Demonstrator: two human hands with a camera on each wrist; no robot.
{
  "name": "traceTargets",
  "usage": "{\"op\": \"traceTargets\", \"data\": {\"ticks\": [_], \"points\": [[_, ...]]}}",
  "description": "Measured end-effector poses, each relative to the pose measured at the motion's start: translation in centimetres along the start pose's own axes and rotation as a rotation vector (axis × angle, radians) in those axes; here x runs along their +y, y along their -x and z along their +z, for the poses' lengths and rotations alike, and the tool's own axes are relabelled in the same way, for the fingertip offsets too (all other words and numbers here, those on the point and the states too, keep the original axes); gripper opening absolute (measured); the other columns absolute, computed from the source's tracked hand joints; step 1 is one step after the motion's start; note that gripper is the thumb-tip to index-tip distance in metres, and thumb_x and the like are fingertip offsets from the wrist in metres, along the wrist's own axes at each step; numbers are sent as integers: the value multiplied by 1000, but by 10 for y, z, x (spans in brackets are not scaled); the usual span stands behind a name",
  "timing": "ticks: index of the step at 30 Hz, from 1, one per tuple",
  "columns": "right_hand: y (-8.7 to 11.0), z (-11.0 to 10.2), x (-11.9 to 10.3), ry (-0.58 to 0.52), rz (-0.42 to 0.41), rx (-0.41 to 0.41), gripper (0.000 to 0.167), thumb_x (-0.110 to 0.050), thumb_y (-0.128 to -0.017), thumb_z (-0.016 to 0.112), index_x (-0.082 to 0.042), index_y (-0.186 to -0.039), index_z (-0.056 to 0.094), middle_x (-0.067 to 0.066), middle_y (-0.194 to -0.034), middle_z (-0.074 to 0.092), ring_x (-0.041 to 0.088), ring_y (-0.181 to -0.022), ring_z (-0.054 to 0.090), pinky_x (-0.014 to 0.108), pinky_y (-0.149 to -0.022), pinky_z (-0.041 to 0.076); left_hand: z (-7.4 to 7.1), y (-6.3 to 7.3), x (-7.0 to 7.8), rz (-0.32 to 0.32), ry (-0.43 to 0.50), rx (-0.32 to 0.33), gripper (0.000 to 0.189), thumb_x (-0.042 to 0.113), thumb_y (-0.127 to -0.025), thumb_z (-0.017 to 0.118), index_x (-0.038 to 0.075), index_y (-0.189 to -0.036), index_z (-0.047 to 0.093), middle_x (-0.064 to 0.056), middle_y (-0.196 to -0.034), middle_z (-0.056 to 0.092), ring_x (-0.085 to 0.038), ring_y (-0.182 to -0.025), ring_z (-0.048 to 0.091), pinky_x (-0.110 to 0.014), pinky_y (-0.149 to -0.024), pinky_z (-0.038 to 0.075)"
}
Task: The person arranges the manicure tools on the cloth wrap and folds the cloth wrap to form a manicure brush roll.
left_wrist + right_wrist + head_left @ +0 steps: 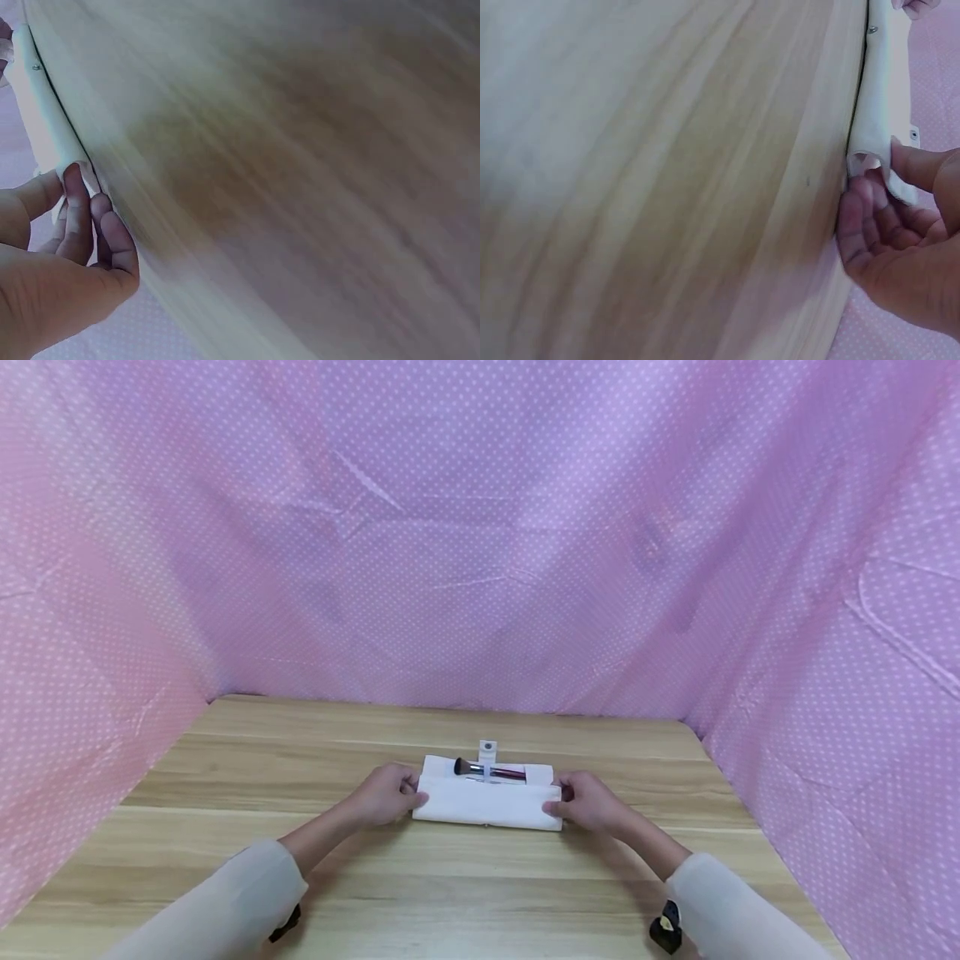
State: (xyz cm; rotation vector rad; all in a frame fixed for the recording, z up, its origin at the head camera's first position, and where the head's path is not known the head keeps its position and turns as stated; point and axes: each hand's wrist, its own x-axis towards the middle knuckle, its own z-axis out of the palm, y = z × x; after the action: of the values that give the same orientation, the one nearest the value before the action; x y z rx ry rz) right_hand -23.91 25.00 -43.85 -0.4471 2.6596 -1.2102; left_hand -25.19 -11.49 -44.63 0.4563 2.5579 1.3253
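On the table lies a white brush case (483, 802), its front part folded or rolled over and a snap tab (488, 747) sticking out at the back. Inside its uncovered back strip rests a makeup brush (491, 769) with dark bristles and a reddish handle, lying sideways. My left hand (390, 795) pinches the left end of the folded part, thumb on top and fingers tucked under the edge. At the right end my right hand (588, 802) pinches the fold the same way. Both wrist views show the rolled edge (45, 112) between thumb and fingers.
The wooden table (480, 893) spreads around the case on all sides. Pink polka-dot cloth (480, 568) hangs behind the table and along its left and right sides. A dark wrist strap piece (665, 928) shows below the right sleeve.
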Motion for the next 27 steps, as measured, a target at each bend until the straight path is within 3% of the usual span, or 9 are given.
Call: {"op": "traceTargets", "data": {"ticks": [7,14,18,20,22,24,27], "points": [[-3,4,-4,-10,101,35,22,-7,-87,80,-3,-83,59,-4,-64,46,10,-61,43,22,-54,35,7,-2,2,-79,-25,52,23,6,-90,77,7,-71,63,0,-60,58,-10,-53,49,-24,-52,39],[-7,7,-10,144,119,105,29,-9,-80,86,-1,-91,61,1,-72,56,14,-66,51,28,-60,43,9,-6,5,-110,-137,89,22,9,-84,83,8,-70,65,0,-64,61,-15,-61,53,-30,-59,43],[-11,6,-16,253,75,123,31,-10,-79,88,-2,-95,62,4,-73,56,17,-66,51,33,-62,44,8,-8,8,-98,-230,139,23,14,-77,88,7,-78,66,1,-72,61,-16,-70,54,-31,-65,44],[-12,7,-18,317,10,133,30,-9,-78,88,-2,-95,64,4,-75,56,17,-69,51,34,-64,44,7,-10,8,-60,-261,150,26,13,-76,89,6,-87,66,0,-76,60,-16,-71,54,-32,-66,44],[-13,8,-19,390,-94,150,28,-6,-76,88,-3,-94,67,5,-78,57,17,-72,51,36,-67,46,8,-12,8,23,-286,134,30,10,-77,88,4,-97,66,-2,-81,60,-16,-73,54,-33,-69,46],[-13,10,-17,478,-238,169,27,-2,-73,87,-4,-93,69,5,-81,61,18,-76,54,38,-72,48,10,-13,7,158,-338,94,32,4,-79,84,3,-106,67,-4,-89,64,-17,-76,58,-35,-72,50],[-14,13,-14,593,-463,176,29,5,-70,83,-5,-95,72,5,-84,66,19,-79,58,39,-76,50,11,-15,7,391,-477,16,39,-6,-81,76,6,-118,70,-8,-109,68,-23,-95,65,-41,-87,54]]}}
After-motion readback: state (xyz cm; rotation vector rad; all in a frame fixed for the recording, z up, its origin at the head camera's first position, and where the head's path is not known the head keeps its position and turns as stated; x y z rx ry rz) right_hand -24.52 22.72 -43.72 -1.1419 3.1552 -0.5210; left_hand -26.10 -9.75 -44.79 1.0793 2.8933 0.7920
